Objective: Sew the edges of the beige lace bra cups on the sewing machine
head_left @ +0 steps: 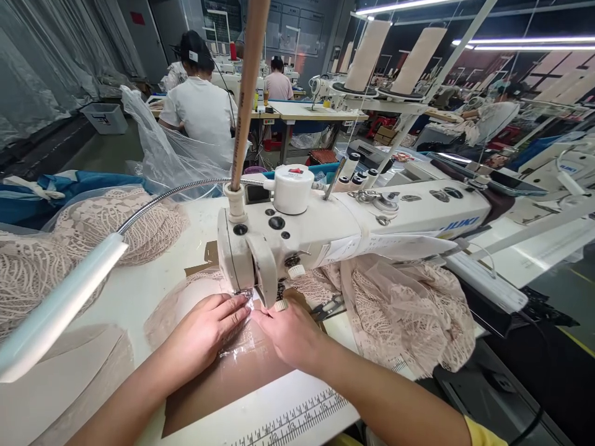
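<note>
A white sewing machine [297,229] stands before me, its needle area lit. My left hand [211,325] lies with fingers stretched flat on a sheer beige fabric piece [162,316], fingertips beside the presser foot [244,293]. Just right of the needle, my right hand [292,331] is closed, its fingers pinching the fabric edge; the machine head partly hides them. Under both hands is a brown cardboard sheet [223,387] with shiny clear tape on it. Dark scissors [330,306] lie beyond my right hand, partly under fabric.
Beige lace [409,310] is bunched on the right, and more lace pieces [139,226] lie at left. A lamp [60,310] on a bendy neck crosses the left side. A ruler strip [297,421] marks the table's front. Thread cones [367,56] stand behind; other people sit at machines.
</note>
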Motion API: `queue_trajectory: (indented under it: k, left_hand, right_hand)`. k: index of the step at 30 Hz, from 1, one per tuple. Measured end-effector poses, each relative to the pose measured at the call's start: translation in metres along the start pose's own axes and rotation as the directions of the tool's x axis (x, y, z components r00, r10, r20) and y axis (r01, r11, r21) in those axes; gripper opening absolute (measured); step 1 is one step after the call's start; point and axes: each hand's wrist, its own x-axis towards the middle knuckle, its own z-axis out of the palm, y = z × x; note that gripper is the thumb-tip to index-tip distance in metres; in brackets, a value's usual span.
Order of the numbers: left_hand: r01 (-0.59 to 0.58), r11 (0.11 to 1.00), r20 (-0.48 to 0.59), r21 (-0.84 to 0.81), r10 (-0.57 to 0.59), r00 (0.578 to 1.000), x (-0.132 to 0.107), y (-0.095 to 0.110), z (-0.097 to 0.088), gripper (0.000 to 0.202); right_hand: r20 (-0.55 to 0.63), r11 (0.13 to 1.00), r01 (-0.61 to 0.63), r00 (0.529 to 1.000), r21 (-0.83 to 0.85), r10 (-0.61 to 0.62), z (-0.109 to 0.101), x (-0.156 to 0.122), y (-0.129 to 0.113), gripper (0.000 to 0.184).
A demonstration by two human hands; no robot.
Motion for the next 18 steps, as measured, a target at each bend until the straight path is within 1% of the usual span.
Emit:
queue_trajectory:
  k: [2,5,7,11,15,18]
  left_hand:
    - [0.004,1.000,0.012,-0.017,-0.004,1.000,0.003,-0.003,-0.001,0.039]
    - [0.020,0.998,0.016,-0.057,-0.019,1.000,0.007,-0.009,-0.003,0.038]
    - [0.029,0.996,0.007,-0.082,-0.029,1.000,0.008,-0.014,-0.003,0.035]
    - [0.045,0.993,-0.025,-0.107,-0.048,0.999,0.008,-0.020,0.000,0.033]
    - [0.083,0.990,-0.073,-0.112,-0.092,0.993,0.008,-0.023,0.003,0.032]
    - [0.074,0.992,-0.055,-0.097,-0.080,0.995,0.009,-0.025,0.003,0.032]
  right_hand:
    - [0.002,1.000,-0.023,1.000,0.004,0.023,-0.001,0.003,-0.002,0.038]
    - [-0.015,0.996,-0.091,0.996,0.015,0.091,-0.004,0.007,-0.005,0.048]
    - [-0.025,0.992,-0.123,0.992,0.023,0.123,-0.006,0.009,-0.006,0.050]
    - [-0.030,0.989,-0.134,0.990,0.063,0.136,-0.002,0.007,-0.004,0.046]
    - [-0.081,0.989,-0.114,0.989,0.097,0.122,0.004,0.005,0.002,0.039]
    - [-0.081,0.989,-0.118,0.989,0.088,0.125,0.006,0.005,0.003,0.039]
